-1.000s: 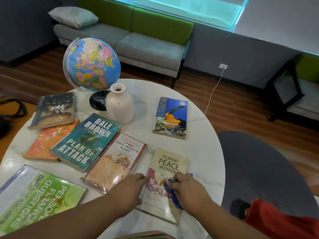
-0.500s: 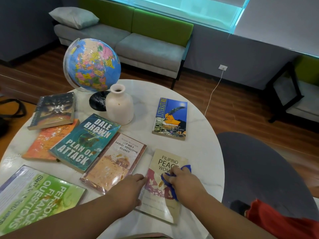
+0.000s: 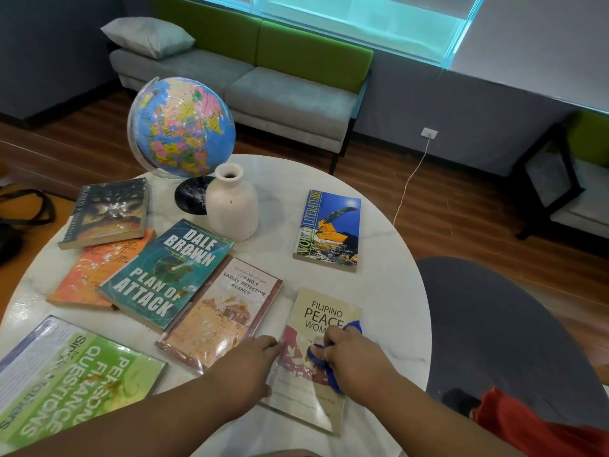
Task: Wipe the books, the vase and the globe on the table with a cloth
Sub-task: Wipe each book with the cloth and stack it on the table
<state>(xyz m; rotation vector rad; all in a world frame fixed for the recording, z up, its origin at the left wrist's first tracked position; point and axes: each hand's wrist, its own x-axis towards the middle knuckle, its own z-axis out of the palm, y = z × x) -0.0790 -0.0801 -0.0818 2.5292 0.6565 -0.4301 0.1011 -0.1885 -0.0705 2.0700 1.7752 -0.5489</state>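
Nearest me, the right hand (image 3: 356, 361) bunches a soft blue cloth (image 3: 321, 367) in curled fingers and presses it onto the cream paperback (image 3: 316, 311), which lies flat at the near right of the round table (image 3: 389, 285). The left hand (image 3: 250, 364) rests on the book's left edge, fingers laid flat, pinning it. The cover looks glossy and the book light, so I judge it would skate on the smooth marbled top without that steadying hand. To the left lie more thin paperbacks (image 3: 164, 275), some overlapping. Farther back stands the matte cream vase (image 3: 232, 206), rigid and probably breakable, best held round its body. Behind it is the shiny globe (image 3: 183, 127) on a black base (image 3: 189, 199). It will likely spin, so steady the sphere.
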